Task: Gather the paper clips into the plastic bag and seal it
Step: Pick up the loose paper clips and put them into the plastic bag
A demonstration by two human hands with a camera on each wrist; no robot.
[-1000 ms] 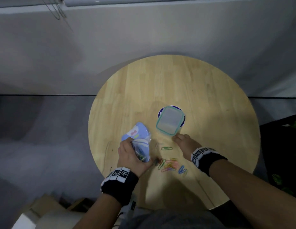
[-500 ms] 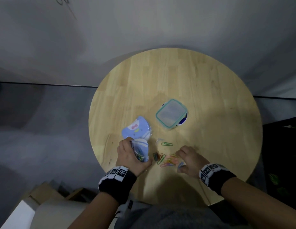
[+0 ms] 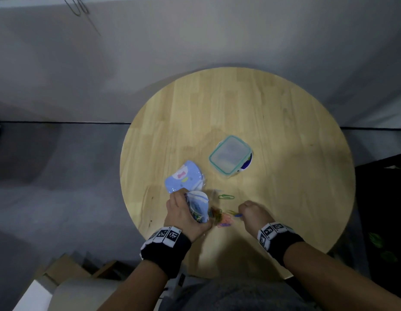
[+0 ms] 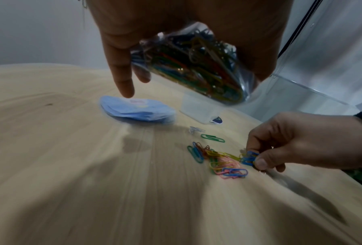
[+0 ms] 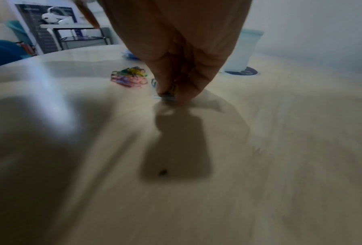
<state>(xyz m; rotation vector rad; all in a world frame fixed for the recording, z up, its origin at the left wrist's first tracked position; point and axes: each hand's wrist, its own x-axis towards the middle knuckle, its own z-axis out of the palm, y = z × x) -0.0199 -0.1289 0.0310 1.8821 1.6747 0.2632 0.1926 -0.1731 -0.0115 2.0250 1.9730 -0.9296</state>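
pinching blue paper clips (image 4: 249, 157) now, right hand (image 3: 254, 213); left hand (image 3: 183, 213) still grips plastic bag (image 3: 198, 204).

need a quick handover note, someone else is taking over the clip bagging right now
Left hand grips the plastic bag, unsealed, many clips already inside.
Right hand pinches blue paper clips at the edge of the loose pile on the table.
One green clip lies apart, beyond the pile.
Left: bag the pinched clips, the pile, the green one, then seal.
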